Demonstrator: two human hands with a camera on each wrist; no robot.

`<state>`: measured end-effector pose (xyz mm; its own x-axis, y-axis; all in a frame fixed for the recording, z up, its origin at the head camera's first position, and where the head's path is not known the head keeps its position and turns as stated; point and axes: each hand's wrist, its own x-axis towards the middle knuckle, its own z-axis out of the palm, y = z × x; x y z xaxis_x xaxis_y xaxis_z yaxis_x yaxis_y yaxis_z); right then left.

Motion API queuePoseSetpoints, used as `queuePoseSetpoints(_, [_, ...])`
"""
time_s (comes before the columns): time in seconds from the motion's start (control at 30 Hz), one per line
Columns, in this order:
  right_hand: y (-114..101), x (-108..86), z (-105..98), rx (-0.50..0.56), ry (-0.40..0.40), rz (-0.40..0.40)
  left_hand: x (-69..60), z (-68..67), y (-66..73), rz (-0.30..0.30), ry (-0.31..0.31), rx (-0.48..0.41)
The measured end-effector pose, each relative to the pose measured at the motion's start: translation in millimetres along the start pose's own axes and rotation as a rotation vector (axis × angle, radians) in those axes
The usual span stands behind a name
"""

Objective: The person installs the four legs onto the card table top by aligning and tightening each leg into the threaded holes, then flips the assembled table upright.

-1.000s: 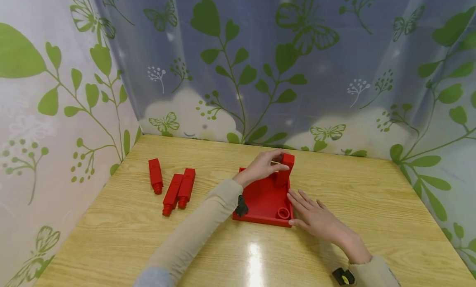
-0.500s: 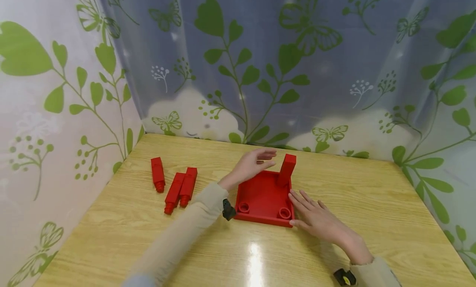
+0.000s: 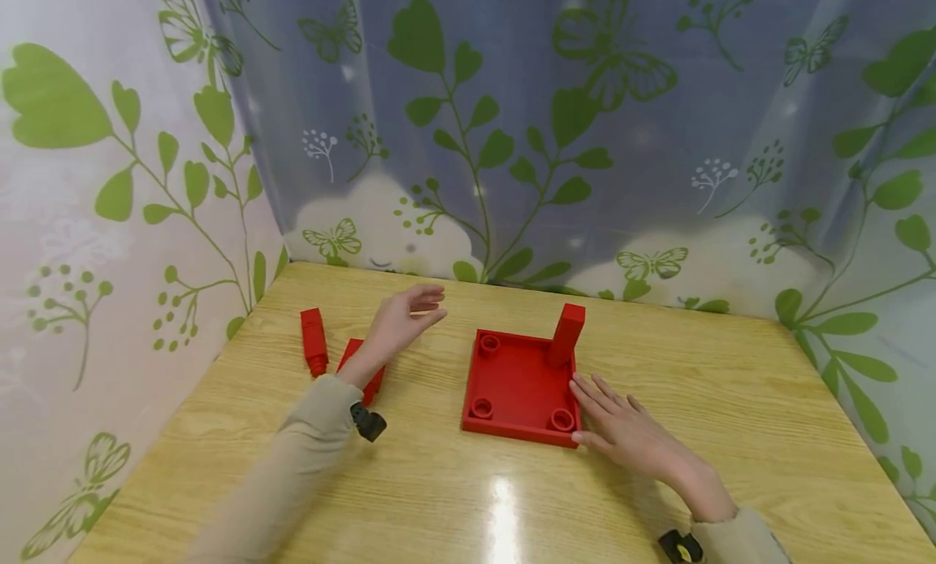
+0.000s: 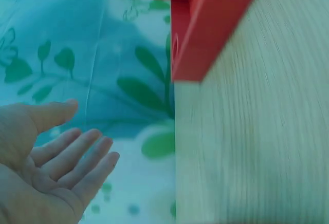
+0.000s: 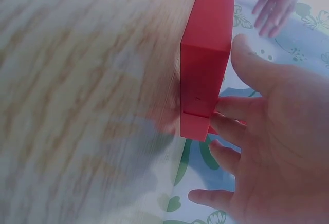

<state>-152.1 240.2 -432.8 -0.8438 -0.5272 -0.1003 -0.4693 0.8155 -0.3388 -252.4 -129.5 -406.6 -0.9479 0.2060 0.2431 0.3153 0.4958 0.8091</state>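
A square red tray (image 3: pixel 521 389) with a low rim lies on the table, and one red square post (image 3: pixel 568 334) stands upright at its far right corner. Round threaded-looking sockets (image 3: pixel 561 420) show at the other three corners. My left hand (image 3: pixel 400 324) is raised with nothing in it, fingers relaxed, left of the tray and above the loose posts. In the left wrist view its palm and loosely spread fingers (image 4: pixel 92 157) show bare. My right hand (image 3: pixel 629 430) touches the tray's right side with straight fingers; the right wrist view shows fingertips against the red wall (image 5: pixel 205 80).
One loose red post (image 3: pixel 314 340) with a narrower screw-like end lies at the left of the table. More red posts (image 3: pixel 373 385) beside it are partly covered by my left forearm. A patterned curtain (image 3: pixel 512 141) rises behind the table's far edge.
My left hand has let go of the upright post and moved left, away from the tray, to above the loose posts. The right hand keeps its place at the tray's side.
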Motion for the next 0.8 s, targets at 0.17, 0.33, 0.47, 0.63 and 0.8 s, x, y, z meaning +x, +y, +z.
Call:
queuePoseSetpoints(0.17, [0.8, 0.7, 1.3, -0.003, 0.004, -0.001, -12.3, -27.6, -18.2, -0.065, 0.038, 0.059])
queuePoseSetpoints(0.33, [1.7, 0.1, 2.3, -0.001, 0.002, 0.0, -23.1, -46.0, -31.5, -0.164, 0.022, 0.184])
queuePoseSetpoints(0.47, [3.1, -0.4, 3.6, 0.003, -0.003, 0.004, -26.8, -49.8, -37.8, -0.227, -0.034, 0.3])
queuePoseSetpoints(0.63, [3.4, -0.5, 3.5, 0.012, 0.014, -0.008, -26.4, -48.5, -43.6, -0.293, -0.092, 0.405])
queuePoseSetpoints(0.8, [3.8, -0.3, 4.6, 0.011, 0.031, -0.022, -23.5, -45.7, -47.7, -0.287, -0.112, 0.504])
